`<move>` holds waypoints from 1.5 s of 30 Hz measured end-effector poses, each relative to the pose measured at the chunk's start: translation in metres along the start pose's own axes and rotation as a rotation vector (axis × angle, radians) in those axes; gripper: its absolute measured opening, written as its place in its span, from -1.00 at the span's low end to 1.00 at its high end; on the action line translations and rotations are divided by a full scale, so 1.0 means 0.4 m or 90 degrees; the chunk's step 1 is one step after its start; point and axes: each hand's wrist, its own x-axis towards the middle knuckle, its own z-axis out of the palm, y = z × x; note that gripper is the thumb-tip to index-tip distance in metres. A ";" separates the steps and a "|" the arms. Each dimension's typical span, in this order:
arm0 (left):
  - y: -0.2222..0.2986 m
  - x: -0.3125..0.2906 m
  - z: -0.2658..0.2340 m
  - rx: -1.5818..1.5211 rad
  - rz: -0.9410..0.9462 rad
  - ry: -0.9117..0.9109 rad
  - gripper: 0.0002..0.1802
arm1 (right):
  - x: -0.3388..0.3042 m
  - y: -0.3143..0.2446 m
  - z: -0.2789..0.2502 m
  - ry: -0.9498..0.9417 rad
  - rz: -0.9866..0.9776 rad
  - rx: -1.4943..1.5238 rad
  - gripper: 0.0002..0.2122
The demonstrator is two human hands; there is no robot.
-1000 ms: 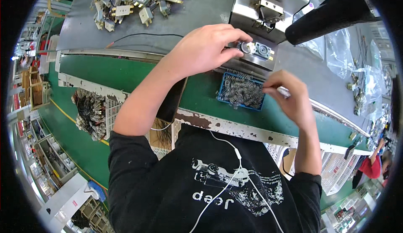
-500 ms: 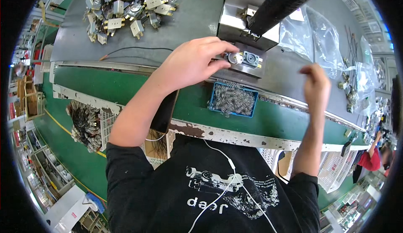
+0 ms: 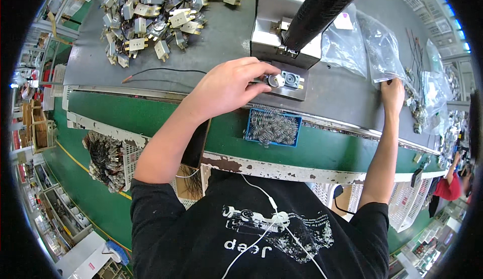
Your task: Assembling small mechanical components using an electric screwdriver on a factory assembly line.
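One left hand (image 3: 230, 84) pinching round part (image 3: 274, 81), right hand (image 3: 393, 97) at bag (image 3: 381, 50), grip unclear

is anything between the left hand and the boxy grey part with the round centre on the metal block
Yes: a small round silvery piece, held in the left hand, sits between that hand and the boxy grey part. Too small to tell whether the two pieces are joined.

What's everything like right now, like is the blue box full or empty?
Blue box: open, filled with springs.
Small round part: pinched in the left hand's grip.
Clear bag: right hand's grip at its edge; cannot tell if sealed.
Metal-cased parts: piled loosely.
Black wire: lying uncoiled.
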 end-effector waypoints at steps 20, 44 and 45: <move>0.011 0.003 -0.002 0.021 -0.019 0.006 -0.68 | -0.172 -0.301 -0.325 -0.062 -0.244 0.714 -0.86; -0.023 -0.014 -0.002 0.043 -0.008 0.006 -0.64 | -0.211 -0.545 -0.231 -0.161 -0.474 0.485 -0.86; -0.023 -0.015 0.000 0.044 -0.009 0.007 -0.64 | -0.211 -0.545 -0.232 -0.153 -0.485 0.478 -0.85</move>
